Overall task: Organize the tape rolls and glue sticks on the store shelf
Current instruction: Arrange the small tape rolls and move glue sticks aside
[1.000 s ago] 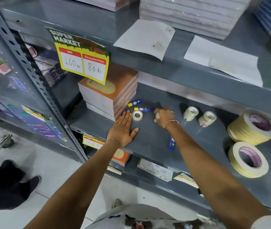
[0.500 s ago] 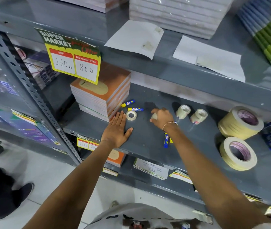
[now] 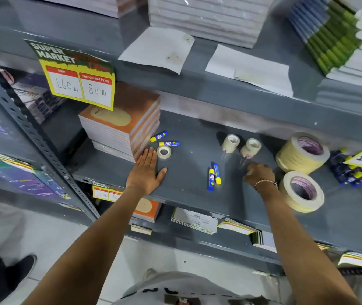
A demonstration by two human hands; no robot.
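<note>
On the grey middle shelf (image 3: 188,194) my left hand (image 3: 145,172) lies flat and open, fingertips just short of a small tape roll (image 3: 164,152) lying flat. Two blue-and-yellow glue sticks (image 3: 164,139) lie behind that roll. Another pair of glue sticks (image 3: 214,176) lies mid-shelf. My right hand (image 3: 259,173) is blurred, fingers curled around what looks like a small pale tape roll, mostly hidden. It hovers just in front of two small stacked rolls (image 3: 230,143) (image 3: 251,148). Two large masking tape rolls (image 3: 302,153) (image 3: 301,191) sit to its right.
A stack of orange notebooks (image 3: 122,128) stands beside my left hand. A yellow price sign (image 3: 76,78) hangs from the upper shelf's edge. A pile of glue sticks (image 3: 349,175) lies at the far right under another price tag. Paper stacks fill the top shelf.
My right hand has swept from mid-shelf to the right, toward the two small stacked rolls, uncovering the pair of glue sticks. My left hand has stayed flat in place.
</note>
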